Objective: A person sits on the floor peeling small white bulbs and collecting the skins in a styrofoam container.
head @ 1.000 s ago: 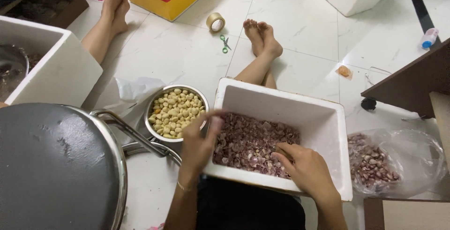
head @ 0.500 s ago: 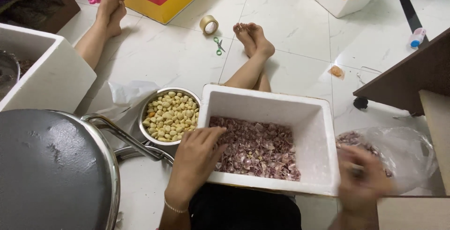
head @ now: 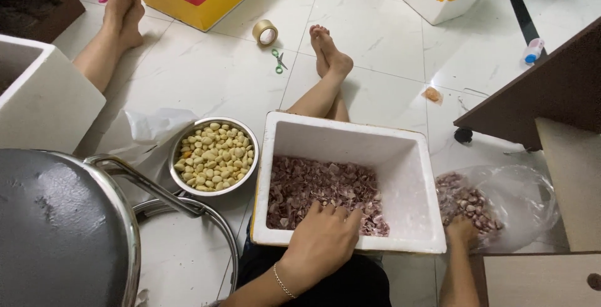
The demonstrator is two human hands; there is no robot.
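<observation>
While the left hand (head: pixel 322 241) rests spread, palm down, on purple skins (head: pixel 325 188) in the foam box (head: pixel 421 182), the right hand (head: pixel 462 230) digs into the plastic bag (head: pixel 513 200) just beside it, fingers hidden, with the peeled-clove bowl (head: pixel 215 155) within left's reach.

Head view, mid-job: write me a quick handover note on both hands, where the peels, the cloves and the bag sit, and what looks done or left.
Left hand: palm down in the white foam box, fingers spread on the purple peels; whether it grips any, I cannot tell.
Right hand: inside the clear plastic bag to the right of the box, on unpeeled purple pieces; grip hidden.
Steel bowl, left of the box: full of peeled pale cloves.
Done: a bowlful peeled, peels piled in the box.
Left: the bag holds more unpeeled pieces.
</observation>
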